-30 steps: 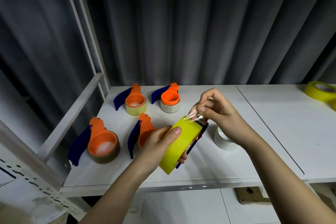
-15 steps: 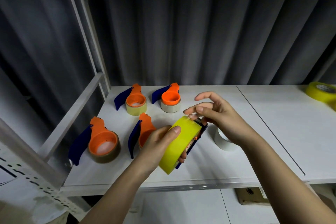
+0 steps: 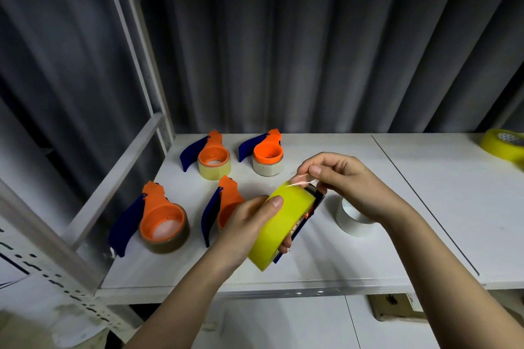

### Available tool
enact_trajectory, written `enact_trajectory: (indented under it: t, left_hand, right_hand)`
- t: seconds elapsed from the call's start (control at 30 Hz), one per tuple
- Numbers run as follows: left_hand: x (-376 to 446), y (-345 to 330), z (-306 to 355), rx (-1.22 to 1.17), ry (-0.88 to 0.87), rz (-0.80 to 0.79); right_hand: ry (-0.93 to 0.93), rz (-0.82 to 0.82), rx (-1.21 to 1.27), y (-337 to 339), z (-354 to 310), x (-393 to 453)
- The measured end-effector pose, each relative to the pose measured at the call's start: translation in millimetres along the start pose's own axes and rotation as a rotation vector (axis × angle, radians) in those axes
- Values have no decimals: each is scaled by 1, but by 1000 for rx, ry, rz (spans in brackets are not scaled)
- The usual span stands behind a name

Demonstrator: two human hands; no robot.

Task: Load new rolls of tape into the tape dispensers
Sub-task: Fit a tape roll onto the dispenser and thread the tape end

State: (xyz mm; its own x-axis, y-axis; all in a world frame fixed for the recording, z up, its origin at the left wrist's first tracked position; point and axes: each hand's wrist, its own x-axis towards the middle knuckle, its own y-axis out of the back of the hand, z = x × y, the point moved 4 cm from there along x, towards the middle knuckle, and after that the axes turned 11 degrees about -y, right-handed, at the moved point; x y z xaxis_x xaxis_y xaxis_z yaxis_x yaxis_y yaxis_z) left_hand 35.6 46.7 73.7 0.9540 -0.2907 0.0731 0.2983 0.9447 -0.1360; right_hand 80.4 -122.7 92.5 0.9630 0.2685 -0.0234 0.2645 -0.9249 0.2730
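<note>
My left hand [image 3: 249, 224] grips a yellow tape roll [image 3: 283, 221] seated in a dark blue dispenser [image 3: 307, 215], held above the white shelf [image 3: 425, 207]. The thumb lies on the roll's outer face. My right hand [image 3: 346, 181] pinches the clear loose tape end [image 3: 297, 180] at the roll's top, by the dispenser's cutter. Most of the dispenser is hidden behind the roll and my fingers.
Several orange-and-blue dispensers with rolls lie on the shelf: front left [image 3: 158, 221], behind my left hand [image 3: 224, 204], back left [image 3: 211, 156], back middle [image 3: 266, 154]. A white roll [image 3: 354, 221] stands under my right wrist. Another yellow roll [image 3: 504, 144] sits far right.
My right hand let go of the tape end and spread its fingers half a second ago, then curled again and now pinches the end. The left hand and roll stayed put.
</note>
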Motion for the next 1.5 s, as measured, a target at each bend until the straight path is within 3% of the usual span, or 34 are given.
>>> enact_trajectory:
  t: [0.17,0.53,0.67,0.97,1.23,1.37,1.5]
  left_hand:
    - [2,2,-5,23,-4,-50]
    - [8,4,-19,66,-7,-68]
    - [8,5,-22,86,-27,-73]
    - [9,6,-29,92,-50,-97]
    - [13,12,-21,264,220,-299]
    - [11,12,-22,294,219,-235]
    - [11,10,-33,348,135,4]
  right_hand:
    - [-135,20,221,-6,7,0]
    - [-104,294,197,-15,6,-6]
    - [-132,372,52,-11,10,-6]
    - [-215,274,-15,-11,15,-7]
    - [-218,255,-167,-8,18,-8]
    - [-223,402,-360,-18,20,-9]
    - [-211,442,-411,-23,13,-14]
